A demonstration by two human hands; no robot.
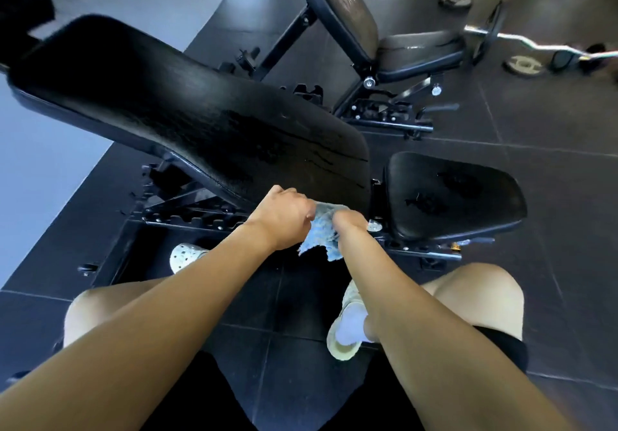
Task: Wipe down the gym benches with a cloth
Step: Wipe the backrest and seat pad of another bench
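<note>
Nearest us, at six o'clock, our black shorts and both forearms are cut off by the lower edge. Our right shoe (pixel 347 327) is half hidden behind the right forearm, and only the toe of the left shoe (pixel 185 256) shows at eight o'clock.

Near the centre we hold the light blue cloth (pixel 321 229) bunched between both hands, in the air just short of the near bench. The left hand (pixel 284 218) pinches it with curled fingers. The right hand (pixel 351 224) is closed around it, its fingers hidden behind its own wrist and the fabric.

Just beyond, the near bench's black backrest (pixel 200 119) rises toward ten o'clock, its top corner blurred. Its seat pad (pixel 451 196) lies at three o'clock. Both carry darker, wet-looking patches, and we see no writing on them.

At one o'clock stands a second bench (pixel 354 19), its top cut off by the upper edge. There is a worn print on its backrest, too faded and blurred for us to read.

Farthest, at two o'clock, a curl bar (pixel 535 45) and weight plates (pixel 523 65) lie on the dark floor tiles. The bar's end runs out of view, and any markings on the plates are too small to make out.
</note>
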